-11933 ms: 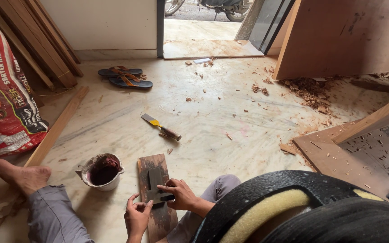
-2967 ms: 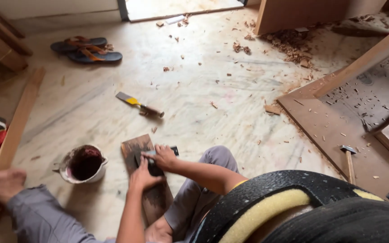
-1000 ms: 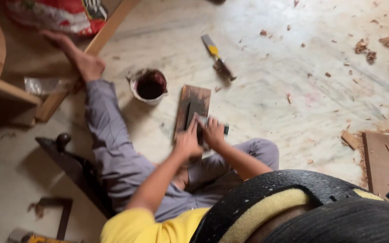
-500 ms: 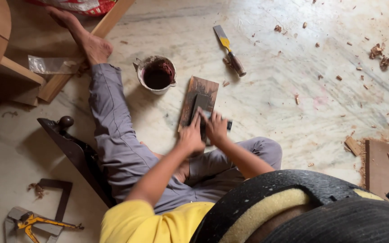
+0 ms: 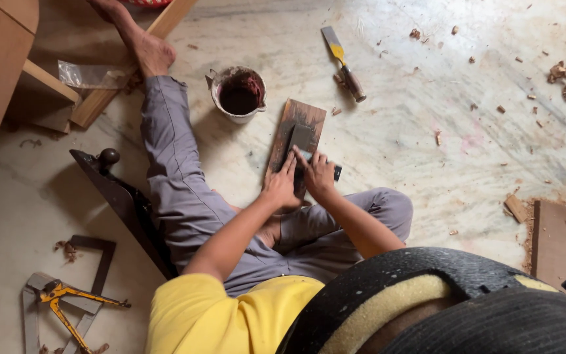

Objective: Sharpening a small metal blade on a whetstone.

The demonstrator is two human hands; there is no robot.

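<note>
A brown sharpening block (image 5: 295,134) lies on the marble floor in front of me. A flat dark metal blade (image 5: 301,140) rests on it. My left hand (image 5: 281,186) presses its fingers on the blade's left side. My right hand (image 5: 318,176) grips the blade's near end, by a dark handle part (image 5: 337,172). A small white cup of dark reddish liquid (image 5: 238,94) stands just left of the block. A chisel with a yellow collar and wooden handle (image 5: 342,62) lies beyond the block to the right.
My left leg in grey trousers (image 5: 173,170) stretches toward a wooden plank (image 5: 132,73). A dark wooden hand plane (image 5: 122,200) lies by my left hip, a yellow-and-metal tool (image 5: 63,305) at lower left. Wood chips scatter right; a board (image 5: 563,235) lies at the right edge.
The view has swung to look straight down and closer. My hands stay on the blade over the block, shifted slightly along it.
</note>
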